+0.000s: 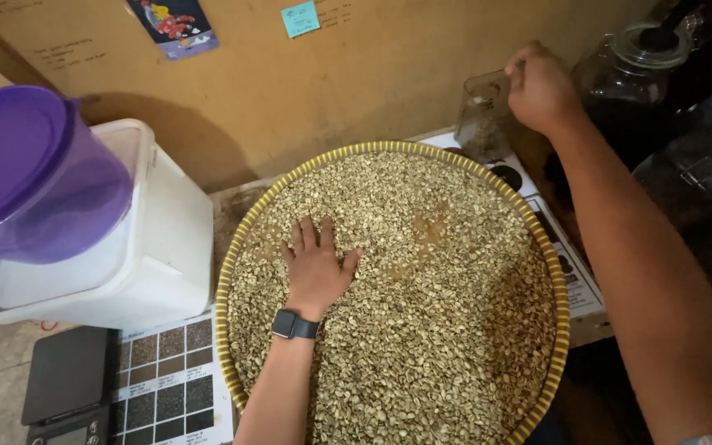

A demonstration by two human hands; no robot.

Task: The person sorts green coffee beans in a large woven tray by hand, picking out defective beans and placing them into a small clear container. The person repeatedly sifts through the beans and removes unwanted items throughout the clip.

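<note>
Head view: my left hand (316, 265) lies flat, fingers spread, on the beans (422, 330) filling the tray (228, 272). My right hand (539, 86), at one o'clock, grips a clear jar (481, 115). Risk: leaning could spill beans over the rim.

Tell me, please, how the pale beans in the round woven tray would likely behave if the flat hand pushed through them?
The beans are loose and small, so they would probably slide aside, as the bare patches suggest. Heaped near the tray rim, some might spill. The left hand lies flat on them.
</note>
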